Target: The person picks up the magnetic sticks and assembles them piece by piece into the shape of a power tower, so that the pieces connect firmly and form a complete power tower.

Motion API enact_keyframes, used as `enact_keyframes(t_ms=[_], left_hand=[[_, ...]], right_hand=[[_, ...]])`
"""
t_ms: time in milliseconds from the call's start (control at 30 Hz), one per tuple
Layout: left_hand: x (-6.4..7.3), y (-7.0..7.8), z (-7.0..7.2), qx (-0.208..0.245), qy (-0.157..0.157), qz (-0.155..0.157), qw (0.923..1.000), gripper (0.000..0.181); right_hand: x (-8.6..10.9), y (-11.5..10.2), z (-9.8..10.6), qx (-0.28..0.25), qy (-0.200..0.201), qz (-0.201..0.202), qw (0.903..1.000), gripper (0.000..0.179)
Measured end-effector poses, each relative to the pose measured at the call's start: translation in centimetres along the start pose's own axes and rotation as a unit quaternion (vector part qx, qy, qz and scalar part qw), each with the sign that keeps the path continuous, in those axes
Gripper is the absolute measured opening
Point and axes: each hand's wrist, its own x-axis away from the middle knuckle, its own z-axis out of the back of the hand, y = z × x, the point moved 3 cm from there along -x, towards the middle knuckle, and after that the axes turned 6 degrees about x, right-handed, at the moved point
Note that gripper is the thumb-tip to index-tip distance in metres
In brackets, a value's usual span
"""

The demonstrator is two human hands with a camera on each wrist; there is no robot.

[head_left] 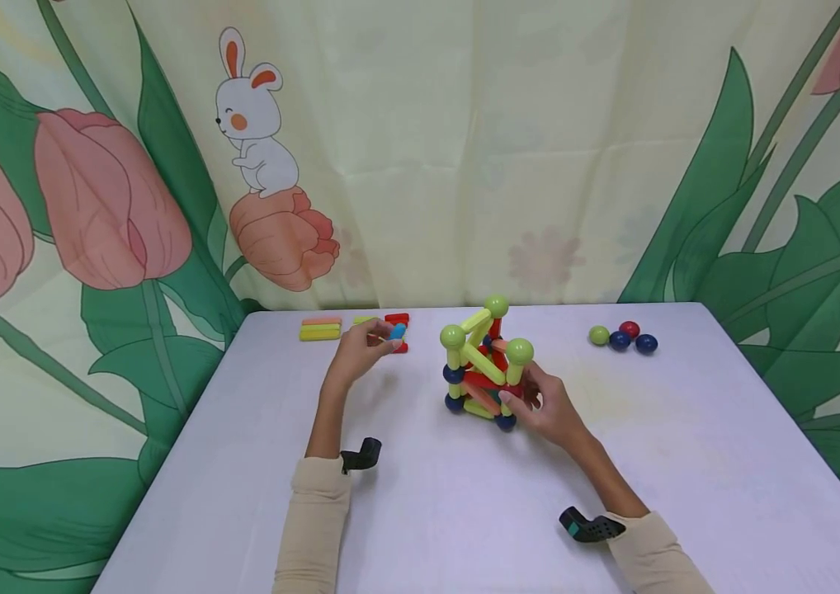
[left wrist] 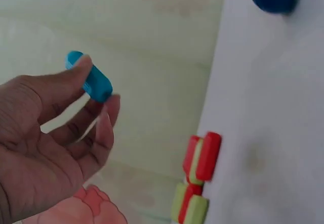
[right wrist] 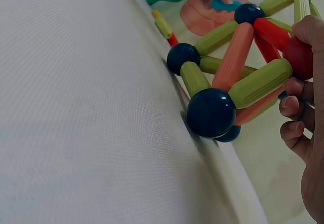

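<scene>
A short blue rod (left wrist: 96,83) is pinched between the thumb and fingertips of my left hand (head_left: 359,353), raised above the left part of the table. To its right stands a frame built of sticks and balls (head_left: 483,379), with dark blue balls at the bottom and light green balls on top. My right hand (head_left: 555,410) holds this frame at its right side, the thumb and fingers around a red ball (right wrist: 298,58). In the right wrist view, salmon, red and green sticks join the dark blue balls (right wrist: 211,113).
Yellow and salmon sticks (head_left: 320,332) lie at the table's back left. Red and green sticks (left wrist: 208,155) lie behind my left hand. Several loose balls, among them a green ball (head_left: 599,335) and a red ball (head_left: 630,329), sit at the back right. A printed curtain (head_left: 420,165) hangs behind.
</scene>
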Motion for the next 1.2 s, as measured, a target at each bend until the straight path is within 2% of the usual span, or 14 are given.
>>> enact_keyframes(t_ms=[67,133,267,333,367,467,600,733,967,1067,1200], left_hand=[[0.5,2.0,-0.3,0.052,-0.011,-0.032,0.9981,0.033],[1.1,3.9,-0.7,0.101,-0.02,-0.072,0.9921,0.033],[2.3,7.1,-1.6,0.193,-0.029,-0.148,0.9696,0.03],[2.8,8.4,-2.2,0.214,-0.034,-0.182,0.9592,0.029],[2.9,8.9,-2.6,0.215,-0.036,-0.195,0.9564,0.028],[3.3,10.0,-3.7,0.184,-0.038,-0.228,0.9553,0.029],[3.6,10.4,-5.0,0.103,-0.026,-0.263,0.9589,0.03],[3.9,10.4,-6.0,0.042,-0.016,-0.302,0.9523,0.03],[4.2,10.3,-6.7,0.016,0.001,-0.353,0.9353,0.028],[4.2,10.3,-6.8,0.012,0.005,-0.361,0.9325,0.028],[4.1,10.2,-6.9,0.006,0.01,-0.361,0.9326,0.028]], right_hand=[[0.0,0.0,0.0,-0.002,0.001,-0.001,1.0,0.036],[0.0,-0.1,0.1,-0.003,0.002,0.001,1.0,0.036],[-0.1,-0.2,0.1,-0.004,0.002,0.004,1.0,0.036],[-0.1,-0.1,0.1,-0.002,0.002,0.004,1.0,0.036],[-0.1,0.0,0.1,0.0,0.002,0.004,1.0,0.036],[0.2,1.4,-0.4,0.004,0.003,-0.002,1.0,0.037],[0.6,3.4,-1.2,0.0,0.009,-0.001,1.0,0.041],[0.7,3.8,-1.3,-0.009,0.01,0.008,0.9999,0.044],[0.8,4.0,-1.3,-0.009,-0.001,0.007,0.9999,0.042],[0.8,4.0,-1.3,-0.011,-0.001,0.007,0.9999,0.042],[0.8,3.9,-1.2,-0.015,-0.001,0.005,0.9999,0.044]])
